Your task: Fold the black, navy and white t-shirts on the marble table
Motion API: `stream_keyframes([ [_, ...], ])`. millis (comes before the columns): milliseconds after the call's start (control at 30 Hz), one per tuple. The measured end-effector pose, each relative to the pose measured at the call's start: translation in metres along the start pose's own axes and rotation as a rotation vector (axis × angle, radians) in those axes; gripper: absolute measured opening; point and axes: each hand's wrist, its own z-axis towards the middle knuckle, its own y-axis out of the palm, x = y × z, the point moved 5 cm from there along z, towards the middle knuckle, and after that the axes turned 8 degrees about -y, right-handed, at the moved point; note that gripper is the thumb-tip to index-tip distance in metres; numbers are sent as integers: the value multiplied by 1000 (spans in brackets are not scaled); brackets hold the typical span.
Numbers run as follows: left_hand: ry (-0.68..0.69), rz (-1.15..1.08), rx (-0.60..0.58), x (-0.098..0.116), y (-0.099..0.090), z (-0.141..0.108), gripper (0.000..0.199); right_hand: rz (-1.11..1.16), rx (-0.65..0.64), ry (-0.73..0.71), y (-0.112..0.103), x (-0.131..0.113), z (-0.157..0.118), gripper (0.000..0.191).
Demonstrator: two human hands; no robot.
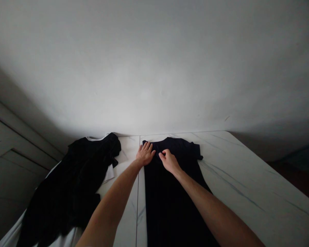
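A black short-sleeved shirt (175, 192) lies on the white marbled table, its neck end toward the wall and its right sleeve spread out. The left side looks folded in, making a straight edge. My left hand (145, 154) rests flat on the shirt's upper left corner, fingers spread. Just right of it, my right hand (168, 160) is over the upper middle of the shirt with its fingers curled and thumb pressed in. Whether cloth is pinched there is hidden by the dark fabric.
More black clothing (74, 185) lies in a loose heap on the left, with white cloth (109, 174) showing beneath. The marbled table (237, 178) meets a grey wall (154, 68) at the back. A panelled door or cabinet (12, 171) stands at far left.
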Motion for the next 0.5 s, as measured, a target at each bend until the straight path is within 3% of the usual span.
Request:
stream_keyframes([
  [100, -5, -7, -3, 0, 0, 0, 61, 23, -29, -25, 2, 3, -1, 50],
  [300, -4, -1, -6, -1, 1, 1, 64, 91, 26, -91, 0, -2, -4, 38],
  [500, -5, 2, -1, -3, 4, 2, 65, 157, 51, -87, 4, -1, -2, 47],
])
